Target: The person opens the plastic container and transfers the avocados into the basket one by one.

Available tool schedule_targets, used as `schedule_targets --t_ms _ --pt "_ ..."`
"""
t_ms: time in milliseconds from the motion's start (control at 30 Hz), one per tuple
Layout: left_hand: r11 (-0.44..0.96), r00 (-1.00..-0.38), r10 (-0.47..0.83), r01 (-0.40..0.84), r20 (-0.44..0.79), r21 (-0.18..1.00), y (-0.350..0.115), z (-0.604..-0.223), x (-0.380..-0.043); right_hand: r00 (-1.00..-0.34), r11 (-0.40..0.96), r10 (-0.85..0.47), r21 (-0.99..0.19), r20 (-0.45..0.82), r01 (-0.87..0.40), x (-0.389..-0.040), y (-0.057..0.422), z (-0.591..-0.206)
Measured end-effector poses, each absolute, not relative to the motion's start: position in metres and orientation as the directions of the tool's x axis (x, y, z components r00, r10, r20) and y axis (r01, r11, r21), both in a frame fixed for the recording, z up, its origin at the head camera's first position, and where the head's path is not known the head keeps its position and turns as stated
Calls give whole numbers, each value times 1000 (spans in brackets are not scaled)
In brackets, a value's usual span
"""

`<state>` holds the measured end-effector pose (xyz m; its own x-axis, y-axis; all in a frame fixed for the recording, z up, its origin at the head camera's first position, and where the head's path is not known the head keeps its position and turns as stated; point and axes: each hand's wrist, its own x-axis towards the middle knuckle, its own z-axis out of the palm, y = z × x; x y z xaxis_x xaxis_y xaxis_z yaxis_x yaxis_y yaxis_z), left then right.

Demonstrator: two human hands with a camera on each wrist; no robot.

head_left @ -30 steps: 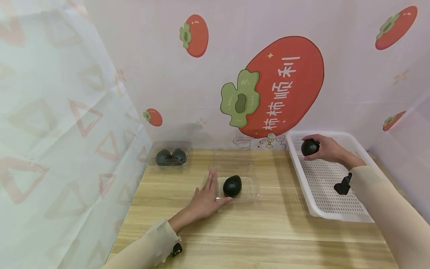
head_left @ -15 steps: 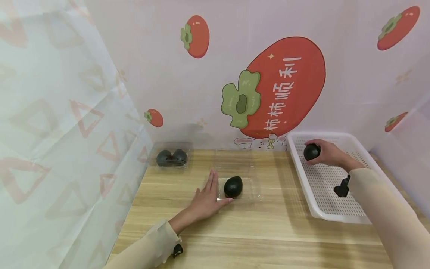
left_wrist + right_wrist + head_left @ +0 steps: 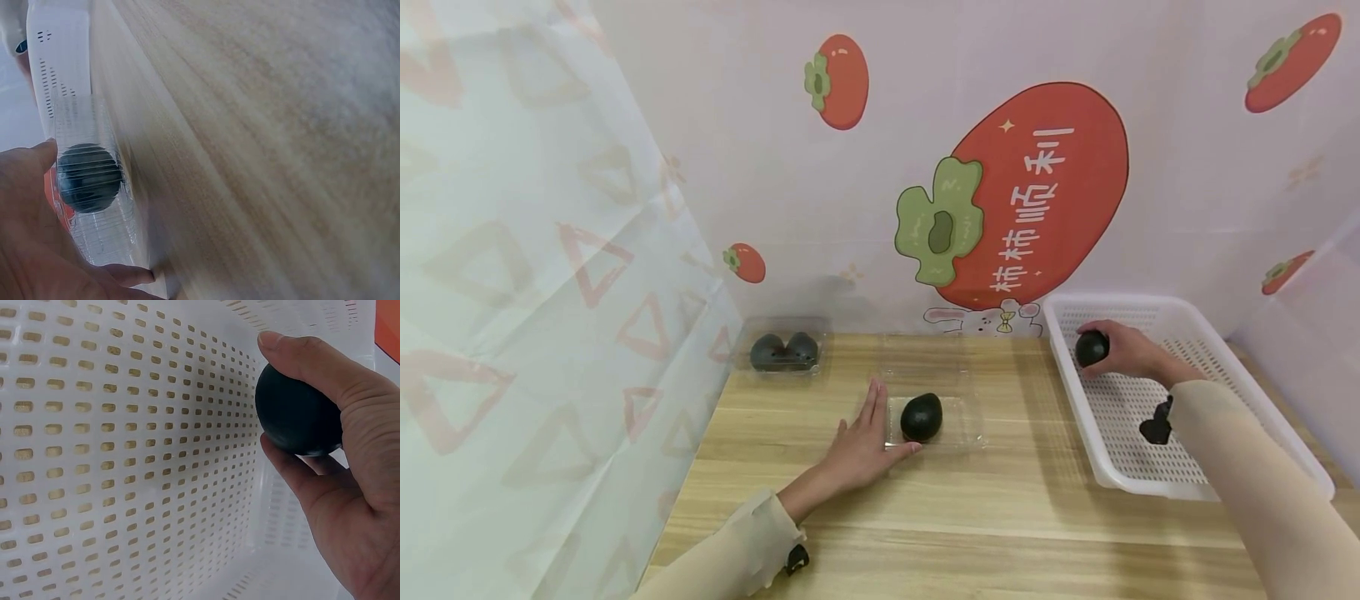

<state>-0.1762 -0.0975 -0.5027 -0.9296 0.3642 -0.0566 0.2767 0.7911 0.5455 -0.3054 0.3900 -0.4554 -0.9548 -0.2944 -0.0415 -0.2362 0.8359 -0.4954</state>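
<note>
Clear plastic is lying nearest where I am standing: the left hand [image 3: 857, 446] is touching an open box [image 3: 960, 421] with outstretched fingers, apparently steadying its light walls around one dark fruit [image 3: 921, 417]. Farther right, the right hand [image 3: 1126, 350] is grasping a second dark fruit [image 3: 1092, 348] inside the white basket [image 3: 1120, 425]. Beyond, another clear box [image 3: 786, 323] is enclosing two more fruits [image 3: 767, 353]; the wall's red persimmon [image 3: 1078, 225] is bearing "柿柿顺利."

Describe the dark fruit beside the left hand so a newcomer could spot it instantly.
On the wooden table, left of the white basket, an open clear container lies by the left hand. Inside sits the dark egg-shaped fruit. It lies alone there, unlike the pair in the box farther left and the one the right hand holds.
</note>
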Motion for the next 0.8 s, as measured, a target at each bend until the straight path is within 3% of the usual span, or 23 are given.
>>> schedule_targets --t_ms 800 --pt "790 -929 366 278 -57 546 -98 -503 -175 -946 839 -309 -497 -98 -222 -310 381 -470"
